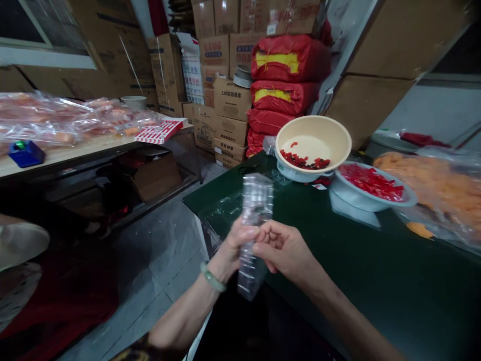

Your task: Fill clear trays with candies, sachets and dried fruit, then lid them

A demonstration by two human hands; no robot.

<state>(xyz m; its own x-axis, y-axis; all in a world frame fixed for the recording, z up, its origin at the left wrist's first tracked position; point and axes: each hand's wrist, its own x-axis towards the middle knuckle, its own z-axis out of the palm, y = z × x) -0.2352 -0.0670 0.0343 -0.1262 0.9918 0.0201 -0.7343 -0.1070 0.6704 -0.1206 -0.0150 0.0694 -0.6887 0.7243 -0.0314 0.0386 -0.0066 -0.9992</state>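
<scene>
My left hand (236,245), with a pale green bangle (212,277) at the wrist, and my right hand (281,248) both grip a tall stack of clear plastic trays (255,235) upright between them. On the dark green table (376,271) ahead, a cream bowl (311,143) holds a shallow layer of dark red pieces. Next to it, a pale blue-white bowl (356,198) is filled with bright red pieces. A clear bag of orange pieces (439,190) lies at the table's right side. Another clear plastic tray (229,208) lies flat beyond my hands.
To the left, a wooden table (63,153) bears plastic bags of orange-red goods, a blue box (26,154) and a red-and-white package (160,132). Stacked cardboard boxes (231,100) and red sacks (289,57) stand behind. A person's red-clad lap (56,301) shows at lower left.
</scene>
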